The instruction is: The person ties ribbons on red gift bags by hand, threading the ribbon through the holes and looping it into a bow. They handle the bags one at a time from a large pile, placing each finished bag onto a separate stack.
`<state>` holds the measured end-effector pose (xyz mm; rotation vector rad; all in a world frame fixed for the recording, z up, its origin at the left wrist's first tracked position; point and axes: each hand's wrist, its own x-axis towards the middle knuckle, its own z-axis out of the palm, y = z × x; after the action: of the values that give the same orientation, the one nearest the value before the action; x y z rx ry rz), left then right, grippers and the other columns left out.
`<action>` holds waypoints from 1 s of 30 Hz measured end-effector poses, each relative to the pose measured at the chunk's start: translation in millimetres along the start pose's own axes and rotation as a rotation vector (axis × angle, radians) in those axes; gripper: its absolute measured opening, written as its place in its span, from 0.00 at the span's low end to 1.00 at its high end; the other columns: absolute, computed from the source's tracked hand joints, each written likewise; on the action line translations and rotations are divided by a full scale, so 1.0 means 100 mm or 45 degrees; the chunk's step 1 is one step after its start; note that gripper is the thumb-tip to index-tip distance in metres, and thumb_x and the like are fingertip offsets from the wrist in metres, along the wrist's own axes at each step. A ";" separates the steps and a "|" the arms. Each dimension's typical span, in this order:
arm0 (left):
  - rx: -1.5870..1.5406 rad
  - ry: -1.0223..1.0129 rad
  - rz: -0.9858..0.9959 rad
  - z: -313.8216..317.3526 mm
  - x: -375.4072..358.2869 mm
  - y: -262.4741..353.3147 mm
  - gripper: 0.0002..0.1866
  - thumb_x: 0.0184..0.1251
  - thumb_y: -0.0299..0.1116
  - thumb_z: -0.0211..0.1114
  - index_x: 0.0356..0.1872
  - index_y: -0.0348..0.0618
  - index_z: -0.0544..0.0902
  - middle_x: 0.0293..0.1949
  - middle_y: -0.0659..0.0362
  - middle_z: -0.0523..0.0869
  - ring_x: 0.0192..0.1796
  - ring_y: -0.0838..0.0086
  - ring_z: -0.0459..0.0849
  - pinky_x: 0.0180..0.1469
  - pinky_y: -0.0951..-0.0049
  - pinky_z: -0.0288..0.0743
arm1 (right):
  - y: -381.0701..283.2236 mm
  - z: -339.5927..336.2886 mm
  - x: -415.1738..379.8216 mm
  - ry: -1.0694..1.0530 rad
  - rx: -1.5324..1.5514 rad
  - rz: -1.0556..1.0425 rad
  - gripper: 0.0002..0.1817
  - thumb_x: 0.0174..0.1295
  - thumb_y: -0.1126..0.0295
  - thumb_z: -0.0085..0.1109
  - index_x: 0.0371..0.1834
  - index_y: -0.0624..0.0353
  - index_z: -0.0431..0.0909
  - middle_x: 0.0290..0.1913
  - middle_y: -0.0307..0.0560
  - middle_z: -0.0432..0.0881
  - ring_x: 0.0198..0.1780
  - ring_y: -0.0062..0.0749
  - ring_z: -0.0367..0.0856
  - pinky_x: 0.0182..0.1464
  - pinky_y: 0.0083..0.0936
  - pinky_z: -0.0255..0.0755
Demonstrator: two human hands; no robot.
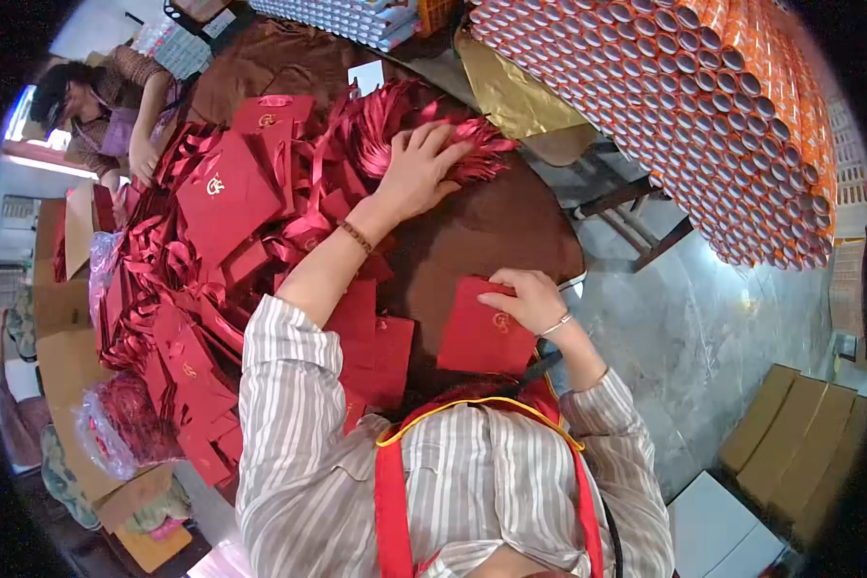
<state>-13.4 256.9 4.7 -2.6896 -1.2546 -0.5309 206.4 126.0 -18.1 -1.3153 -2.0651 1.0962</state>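
Workshop: heaped red bags (pixel 236 197), stacked orange tubes (pixel 689 106), cardboard boxes (pixel 801 438).

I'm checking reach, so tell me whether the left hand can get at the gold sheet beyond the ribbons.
Probably yes, with a stretch: the left hand is at the red ribbons, and only their loose ends seem to lie towards the gold sheet.

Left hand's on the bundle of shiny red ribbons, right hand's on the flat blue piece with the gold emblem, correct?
Not blue: the head view shows the right hand on a flat red piece with a gold emblem. The rest stands.
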 end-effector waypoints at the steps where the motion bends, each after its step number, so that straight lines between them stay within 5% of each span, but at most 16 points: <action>1: -0.005 0.002 0.004 0.01 0.00 0.02 0.31 0.48 0.36 0.68 0.57 0.54 0.71 0.56 0.56 0.71 0.59 0.60 0.67 0.56 0.55 0.60 | -0.01 0.00 0.00 0.004 -0.003 0.005 0.17 0.52 0.54 0.61 0.31 0.59 0.77 0.27 0.53 0.80 0.32 0.48 0.79 0.34 0.37 0.70; 4: -0.057 0.026 0.051 0.05 -0.01 0.08 0.12 0.51 0.36 0.66 0.38 0.50 0.82 0.39 0.62 0.76 0.45 0.66 0.72 0.43 0.64 0.63 | -0.03 0.03 -0.04 -0.226 0.115 0.073 0.15 0.54 0.57 0.59 0.33 0.60 0.77 0.31 0.55 0.80 0.34 0.51 0.79 0.36 0.38 0.70; 9: -0.054 -0.029 0.022 0.20 0.03 0.11 0.11 0.53 0.37 0.65 0.38 0.50 0.81 0.36 0.62 0.76 0.42 0.67 0.72 0.42 0.65 0.63 | -0.03 0.07 -0.09 -0.270 0.270 0.093 0.15 0.56 0.59 0.57 0.38 0.61 0.77 0.34 0.55 0.80 0.37 0.47 0.79 0.39 0.36 0.71; 11: -0.056 -0.076 0.047 0.20 0.03 0.13 0.10 0.53 0.37 0.64 0.38 0.50 0.81 0.36 0.62 0.76 0.41 0.68 0.72 0.42 0.65 0.63 | -0.02 0.02 -0.09 -0.313 0.357 0.110 0.15 0.58 0.63 0.59 0.40 0.64 0.77 0.34 0.45 0.82 0.36 0.27 0.79 0.41 0.24 0.71; 14: -0.127 -0.004 0.045 0.16 0.03 0.17 0.09 0.54 0.36 0.63 0.37 0.51 0.80 0.35 0.62 0.75 0.41 0.67 0.72 0.42 0.66 0.63 | 0.02 -0.10 -0.08 -0.299 0.498 0.229 0.11 0.61 0.67 0.56 0.39 0.65 0.76 0.33 0.35 0.79 0.35 0.15 0.73 0.39 0.17 0.69; 19: -0.024 -0.009 0.226 0.17 -0.03 0.20 0.07 0.53 0.34 0.62 0.34 0.50 0.80 0.35 0.62 0.75 0.41 0.67 0.72 0.43 0.66 0.63 | 0.00 -0.16 -0.14 -0.341 0.690 0.259 0.11 0.61 0.66 0.56 0.37 0.65 0.76 0.31 0.34 0.78 0.35 0.13 0.72 0.38 0.16 0.68; 22: 0.105 -0.100 0.305 0.19 0.00 0.18 0.06 0.54 0.34 0.61 0.33 0.49 0.80 0.35 0.62 0.75 0.42 0.67 0.72 0.43 0.64 0.63 | -0.14 -0.16 -0.18 -0.369 0.494 0.200 0.14 0.59 0.62 0.56 0.36 0.64 0.76 0.26 0.43 0.78 0.29 0.20 0.72 0.35 0.21 0.67; 24: 0.132 -0.095 0.334 0.15 0.00 0.22 0.06 0.54 0.34 0.61 0.33 0.49 0.80 0.35 0.61 0.75 0.42 0.67 0.72 0.43 0.64 0.63 | -0.16 -0.19 -0.21 -0.336 0.504 0.181 0.12 0.60 0.64 0.56 0.36 0.63 0.76 0.28 0.37 0.77 0.31 0.16 0.71 0.36 0.18 0.67; 27: -0.185 0.033 -0.063 -0.02 -0.03 0.29 0.05 0.55 0.32 0.61 0.30 0.45 0.79 0.32 0.56 0.77 0.40 0.62 0.76 0.42 0.63 0.67 | 0.01 -0.23 -0.30 -0.306 0.607 0.192 0.07 0.62 0.68 0.55 0.36 0.61 0.75 0.30 0.29 0.74 0.35 0.12 0.69 0.38 0.15 0.66; 30: -0.854 0.348 -0.462 -0.30 -0.14 0.23 0.05 0.60 0.30 0.59 0.32 0.40 0.78 0.34 0.57 0.82 0.39 0.68 0.78 0.46 0.70 0.70 | -0.05 -0.38 -0.33 -0.289 0.810 0.286 0.08 0.62 0.71 0.54 0.39 0.63 0.74 0.34 0.30 0.76 0.36 0.11 0.71 0.39 0.15 0.68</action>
<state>-11.8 224.6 28.5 -2.7019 -1.7223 -1.5537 245.7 109.4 9.1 -1.1390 -1.5129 1.8785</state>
